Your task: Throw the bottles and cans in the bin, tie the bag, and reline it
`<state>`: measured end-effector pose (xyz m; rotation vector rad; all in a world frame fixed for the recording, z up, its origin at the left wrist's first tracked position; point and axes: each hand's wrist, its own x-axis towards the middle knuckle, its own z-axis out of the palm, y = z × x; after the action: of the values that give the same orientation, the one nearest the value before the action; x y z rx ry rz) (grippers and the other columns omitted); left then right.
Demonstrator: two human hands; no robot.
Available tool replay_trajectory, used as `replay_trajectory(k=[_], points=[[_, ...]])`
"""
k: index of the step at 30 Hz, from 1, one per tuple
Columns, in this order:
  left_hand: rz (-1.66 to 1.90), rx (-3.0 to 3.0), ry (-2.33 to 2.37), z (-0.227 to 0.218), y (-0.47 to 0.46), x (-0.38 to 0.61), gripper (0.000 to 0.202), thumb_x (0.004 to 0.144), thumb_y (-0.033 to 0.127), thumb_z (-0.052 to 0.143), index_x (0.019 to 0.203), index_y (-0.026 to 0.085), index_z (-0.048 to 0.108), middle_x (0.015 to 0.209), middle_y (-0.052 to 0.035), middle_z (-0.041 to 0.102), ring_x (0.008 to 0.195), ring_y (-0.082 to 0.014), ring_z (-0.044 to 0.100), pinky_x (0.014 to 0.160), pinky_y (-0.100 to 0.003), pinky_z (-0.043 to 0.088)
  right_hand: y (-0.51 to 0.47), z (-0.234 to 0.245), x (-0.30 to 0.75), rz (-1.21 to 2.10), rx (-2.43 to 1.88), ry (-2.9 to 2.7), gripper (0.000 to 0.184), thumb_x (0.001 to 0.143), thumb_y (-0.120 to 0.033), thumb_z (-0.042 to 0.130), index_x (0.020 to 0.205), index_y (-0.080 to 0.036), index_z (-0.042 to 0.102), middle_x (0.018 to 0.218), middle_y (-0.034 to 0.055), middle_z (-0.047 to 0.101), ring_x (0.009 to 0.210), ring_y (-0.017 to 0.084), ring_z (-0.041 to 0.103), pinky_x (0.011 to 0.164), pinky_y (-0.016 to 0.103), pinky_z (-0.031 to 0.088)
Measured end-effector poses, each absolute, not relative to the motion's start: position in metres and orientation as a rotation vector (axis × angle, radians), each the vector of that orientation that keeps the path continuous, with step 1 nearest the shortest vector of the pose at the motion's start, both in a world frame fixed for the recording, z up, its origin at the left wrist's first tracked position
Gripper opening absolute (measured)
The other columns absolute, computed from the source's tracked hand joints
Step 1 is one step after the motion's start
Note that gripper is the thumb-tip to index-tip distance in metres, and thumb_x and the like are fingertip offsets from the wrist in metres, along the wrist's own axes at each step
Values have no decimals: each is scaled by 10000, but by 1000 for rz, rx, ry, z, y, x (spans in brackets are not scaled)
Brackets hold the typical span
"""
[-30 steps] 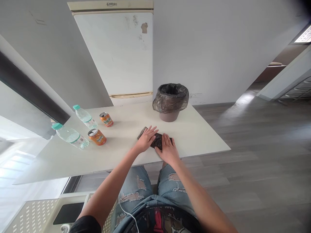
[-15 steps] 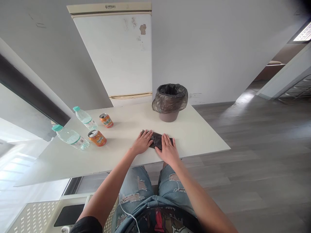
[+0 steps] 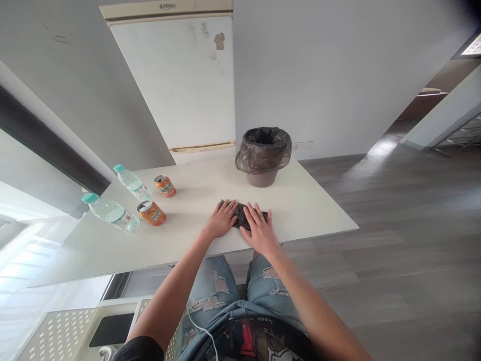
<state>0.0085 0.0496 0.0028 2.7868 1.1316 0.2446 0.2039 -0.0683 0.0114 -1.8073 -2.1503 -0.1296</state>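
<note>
My left hand and right hand lie spread flat, palms down, pressing a folded dark bag, probably a bin liner, onto the counter near its front edge. I judge I'm flattening it. Folding again would call for pinning 1 end.

The person, left hand and right hand bare, is wearing ripped blue jeans, a dark printed top showing below them, a white cable trailing across them.

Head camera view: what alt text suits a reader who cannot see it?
A left hand and a right hand press flat on a folded dark bag on a white table. A bag-lined bin stands behind; two orange cans and two water bottles sit to the left.
</note>
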Motion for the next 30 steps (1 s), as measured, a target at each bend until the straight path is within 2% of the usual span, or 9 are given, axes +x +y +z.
replay_trajectory(k=[2, 5, 11, 17, 20, 22, 24, 27, 30], points=[[255, 2794, 1135, 2, 50, 8, 649, 1112, 491, 216, 1703, 224, 248, 1751, -58, 274, 1633, -330, 211, 1309, -597, 229, -70, 14, 205, -123, -1705, -2219, 670, 1113, -471, 251, 1718, -201, 152, 1770, 51, 160, 1657, 293, 96, 1328, 627, 101], [284, 2812, 1125, 1, 50, 8, 637, 1111, 483, 237, 1701, 244, 255, 1743, -61, 297, 1630, -324, 228, 1305, -589, 249, -68, 12, 207, -59, -1649, -2276, 663, 1112, -472, 283, 1709, -194, 207, 1764, 52, 195, 1650, 283, 143, 1334, 569, 180], [272, 2789, 1142, 3, 49, 9, 639, 1112, 487, 235, 1700, 239, 265, 1747, -48, 287, 1630, -326, 224, 1311, -585, 235, -61, 4, 208, 48, -1708, -2309, 670, 1107, -534, 268, 1667, -176, 347, 1748, 60, 242, 1630, 289, 229, 1313, 574, 248], [284, 2769, 1125, 6, 48, 8, 653, 1114, 508, 175, 1715, 253, 197, 1753, -44, 264, 1646, -309, 167, 1319, -573, 228, -61, 5, 208, 75, -1717, -2307, 678, 1107, -544, 217, 1662, -183, 365, 1739, 54, 274, 1622, 283, 254, 1316, 568, 243], [372, 2758, 1139, 11, 46, 7, 654, 1115, 510, 175, 1720, 261, 163, 1757, -59, 254, 1651, -296, 146, 1323, -588, 197, -62, 7, 206, 63, -1702, -2289, 677, 1099, -548, 246, 1672, -200, 345, 1735, 55, 305, 1618, 292, 260, 1310, 568, 254], [489, 2732, 1155, 17, 43, 5, 638, 1119, 499, 195, 1712, 263, 200, 1754, -63, 273, 1651, -276, 157, 1333, -575, 160, -64, 8, 206, 20, -1689, -2197, 674, 1096, -522, 279, 1681, -189, 319, 1724, 76, 341, 1613, 294, 265, 1304, 547, 272], [639, 2692, 1190, 22, 41, 3, 593, 1127, 449, 202, 1683, 263, 288, 1722, -64, 357, 1635, -249, 221, 1341, -542, 153, -69, 9, 206, -28, -1711, -1976, 627, 1100, -461, 279, 1641, -166, 395, 1655, 123, 450, 1566, 296, 344, 1272, 513, 323], [786, 2651, 1261, 27, 38, 1, 530, 1124, 339, 219, 1599, 258, 442, 1609, -80, 518, 1549, -233, 388, 1302, -485, 279, -75, 8, 209, -64, -1846, -1548, 545, 1100, -419, 266, 1441, -149, 593, 1425, 200, 612, 1354, 333, 530, 1112, 504, 460], [740, 2706, 1230, 26, 37, 3, 487, 1095, 263, 293, 1503, 264, 559, 1505, -90, 605, 1441, -249, 500, 1238, -473, 374, -74, 6, 217, -57, -2051, -1324, 545, 1061, -531, 360, 1311, -132, 634, 1284, 247, 620, 1197, 406, 557, 932, 544, 516]])
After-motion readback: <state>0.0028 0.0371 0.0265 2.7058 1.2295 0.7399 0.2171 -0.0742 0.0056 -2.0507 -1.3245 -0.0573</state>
